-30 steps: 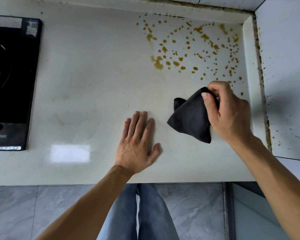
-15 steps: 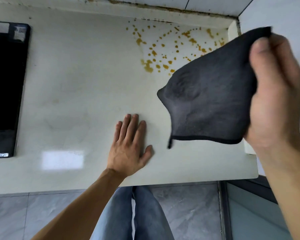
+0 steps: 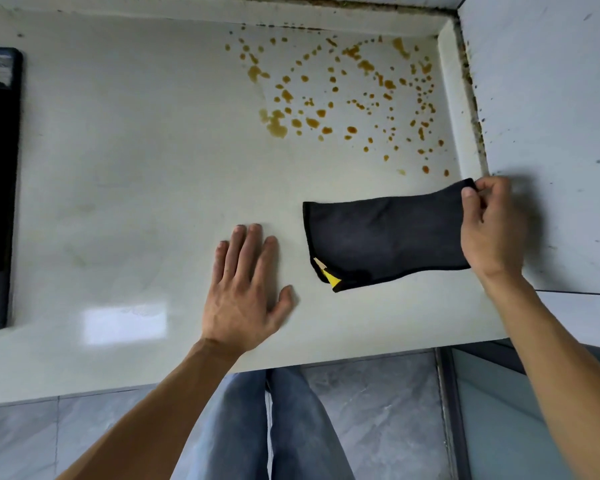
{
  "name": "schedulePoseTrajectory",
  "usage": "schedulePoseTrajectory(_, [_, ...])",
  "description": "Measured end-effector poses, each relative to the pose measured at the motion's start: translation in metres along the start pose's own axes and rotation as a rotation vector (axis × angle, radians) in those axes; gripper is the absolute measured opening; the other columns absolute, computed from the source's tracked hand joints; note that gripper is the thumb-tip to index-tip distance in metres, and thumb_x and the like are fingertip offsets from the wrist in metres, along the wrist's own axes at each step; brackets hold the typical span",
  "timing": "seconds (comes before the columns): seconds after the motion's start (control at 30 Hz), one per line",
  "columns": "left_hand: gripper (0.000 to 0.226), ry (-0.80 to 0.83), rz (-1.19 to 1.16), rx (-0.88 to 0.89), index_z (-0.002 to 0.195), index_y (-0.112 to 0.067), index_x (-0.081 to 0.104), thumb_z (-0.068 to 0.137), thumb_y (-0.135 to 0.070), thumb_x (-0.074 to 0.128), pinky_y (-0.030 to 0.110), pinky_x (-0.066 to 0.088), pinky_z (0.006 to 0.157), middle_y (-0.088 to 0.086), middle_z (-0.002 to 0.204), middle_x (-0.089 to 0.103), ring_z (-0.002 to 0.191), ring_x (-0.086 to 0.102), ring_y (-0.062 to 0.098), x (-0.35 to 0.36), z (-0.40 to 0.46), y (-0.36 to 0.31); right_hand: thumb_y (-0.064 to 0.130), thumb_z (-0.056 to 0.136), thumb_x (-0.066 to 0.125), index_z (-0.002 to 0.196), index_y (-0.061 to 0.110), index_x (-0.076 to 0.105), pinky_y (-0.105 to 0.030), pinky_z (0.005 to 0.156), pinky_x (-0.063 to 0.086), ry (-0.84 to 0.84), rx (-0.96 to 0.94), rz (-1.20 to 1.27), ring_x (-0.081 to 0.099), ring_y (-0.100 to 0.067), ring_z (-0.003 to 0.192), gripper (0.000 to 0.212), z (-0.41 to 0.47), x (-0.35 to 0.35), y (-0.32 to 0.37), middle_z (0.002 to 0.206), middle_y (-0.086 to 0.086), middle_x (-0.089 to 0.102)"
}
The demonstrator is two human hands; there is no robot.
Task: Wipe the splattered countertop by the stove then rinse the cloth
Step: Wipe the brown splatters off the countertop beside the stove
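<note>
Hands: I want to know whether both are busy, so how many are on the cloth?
1. The right hand pinches the black cloth at its right edge; the left hand lies flat on the countertop, apart from the cloth.

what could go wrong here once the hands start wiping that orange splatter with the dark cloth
1. The orange splatter reaches the back seam and right wall; a sideways wipe may push liquid into that grimy joint.
2. The right hand only pinches the cloth by one corner, so it could bunch and smear instead of lifting drops.
3. The left hand lies flat on the countertop, near the wiping path.
</note>
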State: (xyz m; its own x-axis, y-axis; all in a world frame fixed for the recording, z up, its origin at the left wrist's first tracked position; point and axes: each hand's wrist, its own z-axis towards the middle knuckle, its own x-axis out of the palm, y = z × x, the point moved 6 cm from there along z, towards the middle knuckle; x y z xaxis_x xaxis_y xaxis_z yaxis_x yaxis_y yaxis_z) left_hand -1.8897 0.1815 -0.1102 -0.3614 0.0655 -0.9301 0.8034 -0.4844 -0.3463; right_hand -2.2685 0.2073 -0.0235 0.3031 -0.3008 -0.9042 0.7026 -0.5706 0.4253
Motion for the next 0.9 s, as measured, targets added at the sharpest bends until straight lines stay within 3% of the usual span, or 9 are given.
schedulePoseTrajectory(0.23, [0.079,0.012,0.007,-0.003,0.158,-0.007,0.048,0.098,-0.058,0.054,0.055,0.015,0.135,0.018,0.174,0.032,0.165,0.021,0.039,-0.001,0.001,0.000,0.039,0.105,0.060,0.113,0.018,0.058,-0.040,0.064,0.057,0.107,-0.180,0.073,0.071,-0.025,0.075,0.023,-0.039,0.025,0.093,0.089,0.004,0.073])
schedulePoseTrajectory(0.3, [0.079,0.015,0.009,-0.004,0.158,-0.007,0.047,0.098,-0.059,0.053,0.055,0.015,0.135,0.019,0.174,0.032,0.165,0.021,0.039,-0.001,0.001,0.000,0.038,0.101,0.064,0.116,0.020,0.060,-0.037,0.074,0.056,0.281,-0.176,0.130,0.073,-0.025,0.084,0.024,-0.056,0.056,0.115,0.096,0.004,0.075])
schedulePoseTrajectory(0.4, [0.080,0.029,0.019,-0.009,0.159,-0.007,0.046,0.099,-0.060,0.051,0.056,0.016,0.134,0.019,0.174,0.031,0.166,0.020,0.039,-0.001,0.001,0.000,0.044,0.102,0.064,0.136,0.025,0.058,-0.038,0.087,0.058,0.640,-0.172,0.276,0.072,-0.012,0.085,0.040,-0.081,0.097,0.134,0.111,0.012,0.071])
schedulePoseTrajectory(0.47, [0.080,0.032,0.018,-0.011,0.160,-0.008,0.046,0.100,-0.060,0.051,0.056,0.016,0.135,0.018,0.175,0.030,0.166,0.019,0.038,-0.001,0.001,0.000,0.037,0.104,0.062,0.138,0.023,0.062,-0.038,0.094,0.056,0.547,-0.345,0.260,0.070,-0.010,0.097,0.036,-0.085,0.096,0.135,0.119,0.010,0.070])
schedulePoseTrajectory(0.53, [0.080,0.031,0.016,-0.011,0.160,-0.008,0.046,0.100,-0.060,0.052,0.055,0.015,0.135,0.018,0.175,0.030,0.166,0.018,0.037,-0.001,0.002,0.000,0.031,0.106,0.059,0.141,0.019,0.063,-0.041,0.114,0.046,0.384,-0.553,0.107,0.059,-0.017,0.132,0.038,-0.091,0.094,0.127,0.140,0.004,0.065])
schedulePoseTrajectory(0.57, [0.080,0.031,0.019,-0.010,0.160,-0.008,0.046,0.100,-0.060,0.052,0.055,0.014,0.135,0.018,0.175,0.029,0.167,0.018,0.037,-0.001,0.002,0.000,0.033,0.107,0.056,0.148,0.018,0.058,-0.044,0.125,0.035,0.374,-0.628,0.006,0.045,-0.021,0.149,0.044,-0.095,0.098,0.121,0.154,0.001,0.056])
schedulePoseTrajectory(0.63, [0.080,0.028,0.023,-0.007,0.160,-0.007,0.046,0.100,-0.059,0.052,0.054,0.013,0.136,0.018,0.175,0.029,0.167,0.017,0.036,-0.002,0.002,0.000,0.042,0.110,0.043,0.164,0.021,0.036,-0.049,0.132,0.016,0.454,-0.675,-0.158,0.015,-0.022,0.163,0.058,-0.107,0.110,0.105,0.174,0.001,0.026])
schedulePoseTrajectory(0.73, [0.079,0.023,0.016,0.001,0.160,-0.006,0.047,0.099,-0.057,0.054,0.054,0.013,0.136,0.018,0.175,0.030,0.166,0.019,0.037,-0.002,0.002,-0.001,0.049,0.111,0.030,0.169,0.025,0.015,-0.052,0.133,0.010,0.412,-0.611,-0.271,0.000,-0.021,0.165,0.065,-0.103,0.113,0.074,0.178,0.003,0.005])
schedulePoseTrajectory(0.9, [0.081,0.054,0.026,0.002,0.160,-0.005,0.045,0.099,-0.057,0.054,0.056,0.013,0.135,0.019,0.175,0.028,0.167,0.016,0.038,0.002,0.001,0.001,0.053,0.109,0.014,0.170,0.026,0.003,-0.055,0.132,0.006,0.292,-0.203,-0.336,-0.004,-0.025,0.164,0.067,-0.034,0.089,0.016,0.178,0.000,-0.002])
